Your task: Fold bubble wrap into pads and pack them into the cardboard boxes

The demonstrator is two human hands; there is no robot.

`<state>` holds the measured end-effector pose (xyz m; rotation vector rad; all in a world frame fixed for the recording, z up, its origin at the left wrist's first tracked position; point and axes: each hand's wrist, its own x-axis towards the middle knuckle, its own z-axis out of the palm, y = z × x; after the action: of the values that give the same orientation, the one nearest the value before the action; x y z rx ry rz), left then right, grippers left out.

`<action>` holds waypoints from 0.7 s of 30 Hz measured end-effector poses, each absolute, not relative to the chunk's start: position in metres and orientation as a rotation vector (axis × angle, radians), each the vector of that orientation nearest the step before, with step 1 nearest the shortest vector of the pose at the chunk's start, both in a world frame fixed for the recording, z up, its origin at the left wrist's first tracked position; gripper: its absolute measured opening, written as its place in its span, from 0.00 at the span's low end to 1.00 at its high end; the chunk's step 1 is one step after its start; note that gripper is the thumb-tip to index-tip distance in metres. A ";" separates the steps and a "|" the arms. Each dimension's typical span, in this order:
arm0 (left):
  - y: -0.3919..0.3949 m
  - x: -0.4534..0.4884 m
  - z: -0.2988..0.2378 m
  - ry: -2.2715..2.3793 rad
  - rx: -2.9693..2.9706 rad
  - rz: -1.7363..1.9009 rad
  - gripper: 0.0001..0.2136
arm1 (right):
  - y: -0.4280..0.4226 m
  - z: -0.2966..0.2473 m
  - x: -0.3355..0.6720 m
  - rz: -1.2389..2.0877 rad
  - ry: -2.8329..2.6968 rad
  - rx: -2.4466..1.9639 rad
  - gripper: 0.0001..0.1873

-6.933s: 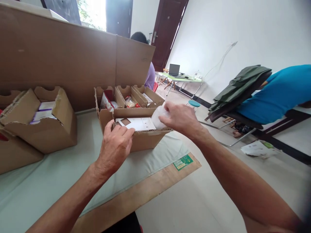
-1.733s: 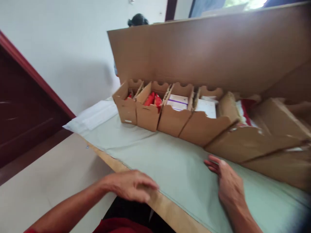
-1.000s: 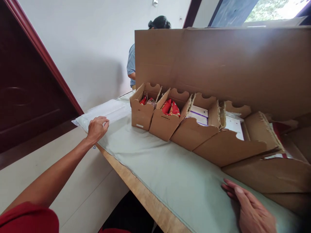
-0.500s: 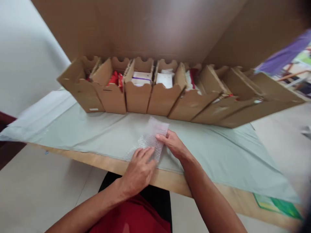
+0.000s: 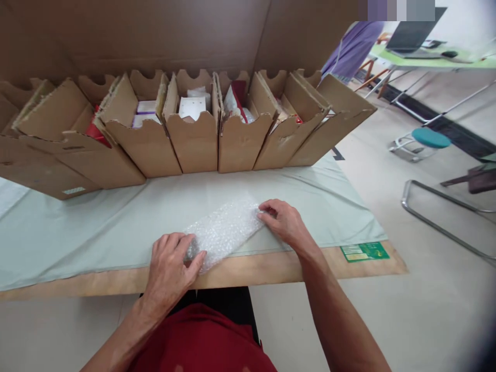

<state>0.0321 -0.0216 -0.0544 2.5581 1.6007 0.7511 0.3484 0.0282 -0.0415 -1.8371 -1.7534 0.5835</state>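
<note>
Pale floor (image 5: 387,320), teal stool (image 5: 431,137), green desk (image 5: 426,63)

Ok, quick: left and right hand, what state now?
Left hand: open, flat on the bubble wrap, near end.
Right hand: fingers curled on its far end; grip cannot be told.

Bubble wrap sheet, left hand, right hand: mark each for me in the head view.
bubble wrap sheet (image 5: 227,227), head view, middle of the sheet between the hands.
left hand (image 5: 170,264), head view, back of the hand.
right hand (image 5: 285,223), head view, back of the hand.
</note>
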 end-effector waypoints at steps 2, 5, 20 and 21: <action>-0.019 0.037 -0.054 1.635 2.590 0.686 0.11 | 0.028 -0.044 0.343 0.497 -1.802 -1.854 0.04; -0.016 0.040 -0.053 1.627 2.598 0.600 0.07 | 0.020 -0.048 0.340 0.380 -1.847 -1.853 0.05; 0.003 0.029 -0.031 1.422 2.581 0.757 0.05 | 0.041 -0.030 0.313 0.318 -2.381 -1.692 0.09; 0.007 0.028 -0.027 1.402 2.550 0.777 0.04 | 0.041 -0.030 0.315 0.310 -2.329 -1.678 0.08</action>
<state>0.0276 0.0072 -0.0275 2.5495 1.4023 0.7773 0.3151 0.0406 -0.0299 -1.6779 -2.3287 0.3098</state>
